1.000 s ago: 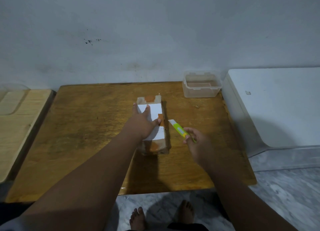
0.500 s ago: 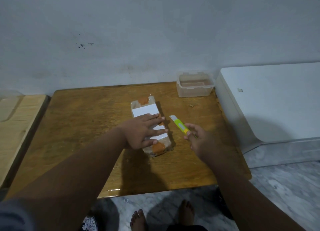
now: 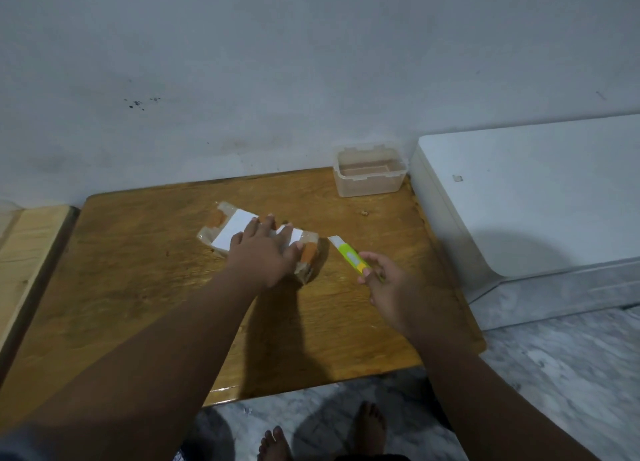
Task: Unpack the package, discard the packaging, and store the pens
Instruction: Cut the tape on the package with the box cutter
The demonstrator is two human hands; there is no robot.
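Note:
A taped cardboard package (image 3: pixel 228 230) with white labels and orange tape lies on the wooden table (image 3: pixel 138 287), turned so its length runs from far left to near right. My left hand (image 3: pixel 259 252) presses flat on top of it, fingers spread over the labels. To its right, my right hand (image 3: pixel 388 287) grips a green and yellow utility knife (image 3: pixel 349 254) by the handle, its white tip pointing toward the package's near right end but apart from it. The package is closed, so no pens are visible.
A clear plastic container (image 3: pixel 369 173) without a lid stands at the table's far right corner. A white appliance (image 3: pixel 536 190) sits right of the table. A lighter wooden surface (image 3: pixel 27 252) adjoins the left. A small crumb (image 3: pixel 363 213) lies near the container. Bare feet (image 3: pixel 367 433) show below.
My left hand has rotated the package counter-clockwise, from pointing away from me to lying diagonally. The right hand kept the knife beside it, barely moving.

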